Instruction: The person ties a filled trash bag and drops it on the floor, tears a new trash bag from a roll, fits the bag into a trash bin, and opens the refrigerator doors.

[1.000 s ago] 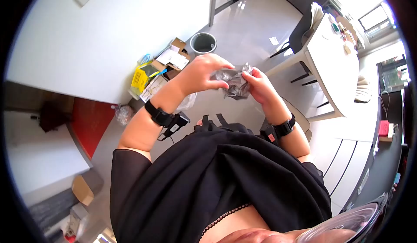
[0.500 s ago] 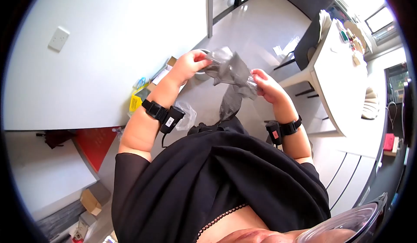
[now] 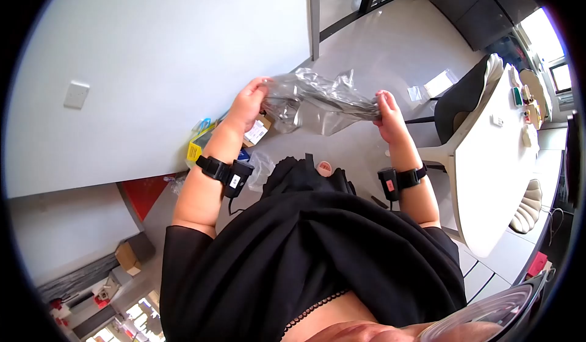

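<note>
Stretched between my two hands, out in front of my body, is a thin grey see-through plastic bag point(image 3: 317, 101), crumpled and shiny. My left hand point(image 3: 247, 105) pinches its left end with closed fingers. At the other end, my right hand point(image 3: 389, 117) grips the gathered plastic, thumb up. Both arms reach forward, each with a black strap and a small black box on the forearm. Below the bag, the floor shows through the film.
Along the white wall point(image 3: 159, 67) to the left stand a yellow bag point(image 3: 195, 149) and an open cardboard box point(image 3: 259, 128). Clear plastic point(image 3: 261, 170) lies near my legs. To the right are a white table point(image 3: 494, 177) and a dark chair point(image 3: 461, 104). Papers point(image 3: 436, 85) lie on the floor.
My hands have moved apart, and the bag, bunched and hanging before, is now pulled out wide between them. The view has shifted, with the table sitting lower and further right.
</note>
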{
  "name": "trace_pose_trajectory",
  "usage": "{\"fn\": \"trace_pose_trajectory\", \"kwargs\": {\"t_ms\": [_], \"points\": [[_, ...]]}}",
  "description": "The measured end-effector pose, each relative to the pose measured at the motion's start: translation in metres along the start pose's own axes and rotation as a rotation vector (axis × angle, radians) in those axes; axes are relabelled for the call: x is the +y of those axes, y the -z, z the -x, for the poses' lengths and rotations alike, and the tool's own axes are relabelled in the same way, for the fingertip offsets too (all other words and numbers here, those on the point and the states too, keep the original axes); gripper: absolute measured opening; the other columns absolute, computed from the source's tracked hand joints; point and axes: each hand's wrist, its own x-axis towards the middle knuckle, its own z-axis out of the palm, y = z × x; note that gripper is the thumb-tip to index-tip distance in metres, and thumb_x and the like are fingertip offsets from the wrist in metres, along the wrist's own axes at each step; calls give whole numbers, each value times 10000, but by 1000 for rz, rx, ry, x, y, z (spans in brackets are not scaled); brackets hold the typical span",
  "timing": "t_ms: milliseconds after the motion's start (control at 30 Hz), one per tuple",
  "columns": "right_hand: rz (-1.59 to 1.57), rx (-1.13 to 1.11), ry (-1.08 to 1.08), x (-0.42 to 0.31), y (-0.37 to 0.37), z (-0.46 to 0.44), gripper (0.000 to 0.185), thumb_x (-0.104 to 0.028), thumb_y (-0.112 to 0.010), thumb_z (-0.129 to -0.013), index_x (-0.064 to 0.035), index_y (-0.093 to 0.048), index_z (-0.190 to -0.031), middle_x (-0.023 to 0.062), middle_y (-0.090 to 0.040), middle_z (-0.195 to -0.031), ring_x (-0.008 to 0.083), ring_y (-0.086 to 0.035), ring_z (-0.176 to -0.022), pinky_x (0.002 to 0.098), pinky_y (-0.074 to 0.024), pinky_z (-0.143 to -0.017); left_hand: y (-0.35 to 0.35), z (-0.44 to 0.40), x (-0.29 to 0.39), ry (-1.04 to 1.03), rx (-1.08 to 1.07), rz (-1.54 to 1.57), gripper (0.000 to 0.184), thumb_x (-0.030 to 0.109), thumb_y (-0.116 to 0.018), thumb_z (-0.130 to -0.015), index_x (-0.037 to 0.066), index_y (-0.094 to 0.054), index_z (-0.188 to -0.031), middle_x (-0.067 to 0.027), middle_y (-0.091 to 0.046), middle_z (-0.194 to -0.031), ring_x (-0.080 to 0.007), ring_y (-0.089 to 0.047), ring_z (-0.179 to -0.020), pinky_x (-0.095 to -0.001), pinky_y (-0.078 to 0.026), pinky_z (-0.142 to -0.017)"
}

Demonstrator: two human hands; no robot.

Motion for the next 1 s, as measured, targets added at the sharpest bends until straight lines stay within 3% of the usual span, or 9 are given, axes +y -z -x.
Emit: {"fn": "trace_pose_trajectory", "kwargs": {"t_ms": [200,233,400,467,533,667,800,933,1000], "points": [[631,129,172,18,73,-29,466,-183,-768,-682,-51,-539,-1067,23,-500,-800,113,-475,-756,252,-419,-650,18,-24,22,-126,57,64,203,87,-457,-894,52,-571,-1058,-9,-600,-939,-78,-541,-798,-226,-446,-699],[1092,174,245,2,76,-17,484,-193,-778,-664,-55,-561,-1073,60,-522,-854,147,-494,-812,276,-437,-736,18,-28,27,-142,0,35,211,80,-449,-892,49,-570,-1062,-10,-598,-939,-78,-538,-803,-227,-445,-705],[911,131,470,-37,38,-6,682,-237,-805,-592,-77,-510,-1185,120,-495,-1197,233,-498,-1069,338,-417,-904,-19,-46,71,-63,-455,-242,245,90,-479,-854,35,-561,-1079,-5,-576,-916,-93,-522,-860,-240,-434,-772],[946,-102,731,-49,-30,-14,680,-237,-793,-600,-61,-497,-1186,122,-534,-1171,246,-514,-1076,354,-426,-875,-45,-60,81,-50,-647,-353,263,119,-522,-836,31,-554,-1082,-8,-566,-917,-108,-521,-882,-246,-436,-788],[1186,-390,409,-46,-73,-26,555,-201,-730,-680,-40,-502,-1160,115,-597,-1051,233,-561,-986,328,-430,-843,-66,-69,88,-82,-740,-425,309,157,-580,-813,27,-540,-1090,-15,-553,-936,-125,-518,-901,-249,-438,-794],[807,-190,63,-21,-72,-56,395,-108,-576,-790,-27,-470,-1162,97,-606,-954,169,-573,-941,288,-434,-824,-42,-93,92,-593,-110,-798,638,355,-706,-742,-1,-406,-1178,-112,-488,-1047,-187,-520,-902,-300,-482,-756],[102,-148,-19,-4,-47,-42,468,-30,-481,-838,-25,-309,-1274,118,-554,-1073,198,-540,-1028,302,-423,-876,-17,-90,15,-229,-114,-441,962,550,-743,-610,-40,-272,-1206,-174,-510,-1060,-245,-537,-969,-342,-485,-810],[-133,-191,-113,15,-22,-22,374,-22,-491,-833,-24,-437,-1203,83,-562,-1087,177,-530,-1021,291,-404,-888,-45,-69,-70,-214,-231,-719,496,294,-693,-756,4,-478,-1098,-114,-602,-998,-192,-576,-909,-314,-455,-797],[225,-63,-73,54,12,-19,306,-27,-506,-814,-27,-515,-1120,73,-589,-1036,169,-548,-957,287,-418,-851,-44,-74,-107,-168,-247,-754,287,229,-618,-796,8,-565,-970,-104,-625,-888,-200,-592,-808,-303,-458,-727]]}}
